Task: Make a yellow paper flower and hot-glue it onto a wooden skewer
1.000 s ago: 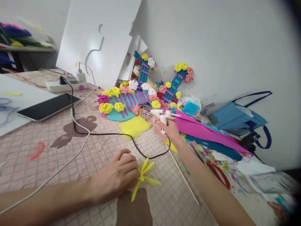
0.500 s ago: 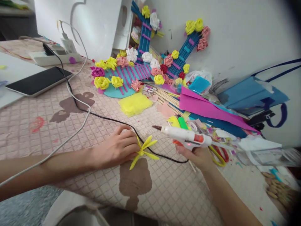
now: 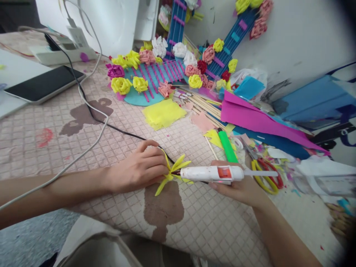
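Note:
My left hand is closed in a pinch on a small yellow paper flower that lies on the pink quilted tablecloth. My right hand grips a white hot glue gun held level, its nozzle pointing left and touching the middle of the flower. The gun's black cord runs under my left hand toward the power strip.
A teal craft piece with several paper roses sits at the back. A yellow square, wooden sticks, magenta paper, a green marker and scissors lie to the right. A tablet lies far left.
My right hand picked the glue gun up from beside the craft pile, carried it near me and turned its nozzle onto the yellow flower. My left hand stayed on the flower.

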A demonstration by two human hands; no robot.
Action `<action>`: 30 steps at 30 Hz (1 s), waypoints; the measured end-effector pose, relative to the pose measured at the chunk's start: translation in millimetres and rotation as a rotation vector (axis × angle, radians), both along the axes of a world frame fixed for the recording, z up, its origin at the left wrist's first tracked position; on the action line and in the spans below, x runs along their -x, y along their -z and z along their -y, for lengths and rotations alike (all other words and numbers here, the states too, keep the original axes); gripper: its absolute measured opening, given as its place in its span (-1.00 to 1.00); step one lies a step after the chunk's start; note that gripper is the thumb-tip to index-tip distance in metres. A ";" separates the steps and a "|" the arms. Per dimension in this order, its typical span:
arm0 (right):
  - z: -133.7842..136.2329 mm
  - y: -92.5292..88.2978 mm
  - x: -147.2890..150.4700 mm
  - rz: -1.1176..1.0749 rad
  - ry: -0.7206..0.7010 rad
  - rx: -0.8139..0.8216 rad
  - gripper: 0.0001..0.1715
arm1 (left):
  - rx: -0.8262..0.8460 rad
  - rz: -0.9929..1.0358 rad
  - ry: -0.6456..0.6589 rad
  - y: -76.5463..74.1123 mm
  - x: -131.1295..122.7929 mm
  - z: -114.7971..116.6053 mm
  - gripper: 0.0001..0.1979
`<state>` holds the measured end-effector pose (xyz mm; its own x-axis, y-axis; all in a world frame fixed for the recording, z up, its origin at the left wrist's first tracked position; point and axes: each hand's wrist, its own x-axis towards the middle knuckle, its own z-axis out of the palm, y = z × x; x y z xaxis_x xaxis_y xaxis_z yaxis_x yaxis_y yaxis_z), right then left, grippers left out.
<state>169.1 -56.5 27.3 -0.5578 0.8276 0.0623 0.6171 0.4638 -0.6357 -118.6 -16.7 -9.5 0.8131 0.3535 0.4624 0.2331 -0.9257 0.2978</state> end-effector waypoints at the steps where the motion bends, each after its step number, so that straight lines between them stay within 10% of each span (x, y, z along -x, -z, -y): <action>1: -0.2 -1.3 1.6 0.010 -0.017 0.007 -0.77 | -0.001 -0.002 0.004 0.2 0.2 -0.2 -0.89; 30: 0.9 -6.9 6.8 0.184 -0.032 0.094 -0.70 | -0.027 -0.018 0.027 0.6 2.2 -0.7 -0.84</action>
